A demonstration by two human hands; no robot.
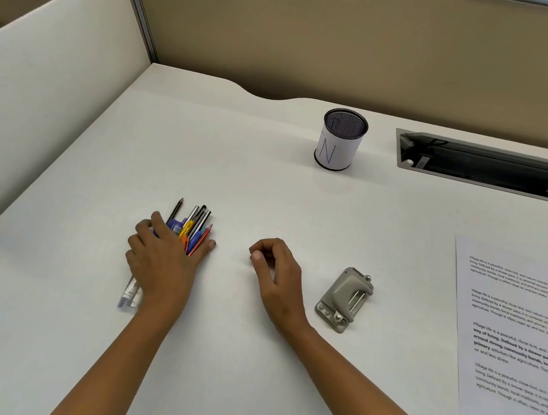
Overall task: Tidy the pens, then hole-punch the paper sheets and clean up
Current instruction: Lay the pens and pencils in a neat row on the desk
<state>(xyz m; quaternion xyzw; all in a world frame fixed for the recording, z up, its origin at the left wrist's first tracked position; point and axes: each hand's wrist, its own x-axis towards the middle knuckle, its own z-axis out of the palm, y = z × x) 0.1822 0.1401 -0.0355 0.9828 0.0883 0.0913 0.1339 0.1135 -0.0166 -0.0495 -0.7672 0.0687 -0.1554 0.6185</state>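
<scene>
The left hand [162,259] lies palm-down over a bundle of pens [190,228] on the desk [268,189]. Its thumb reaches along the bundle's right side and its fingers curl round the left side, so the hand grips the bundle from above. The tips stick out past the fingers, pointing away from the person, and a few pale ends show from under the heel of the hand. The left forearm comes in from the bottom edge, slanting up and slightly right, with the wrist low over the desk.

The right hand [274,276] rests on the desk just right of the left, apart from it and from the pens. Its fingers are loosely curled, with the thumb tip close to the forefinger - nothing shows between them. Its forearm runs in from the lower right corner.

A grey punch [344,298] sits just right of the right hand, not touched. Printed sheets [518,340] lie flat further right, at the desk's edge of view. A mesh cup [342,139] with a white paper wrap stands upright well beyond the hands - nothing shows above its rim. A recessed slot [494,169] opens in the desk to the cup's right.
</scene>
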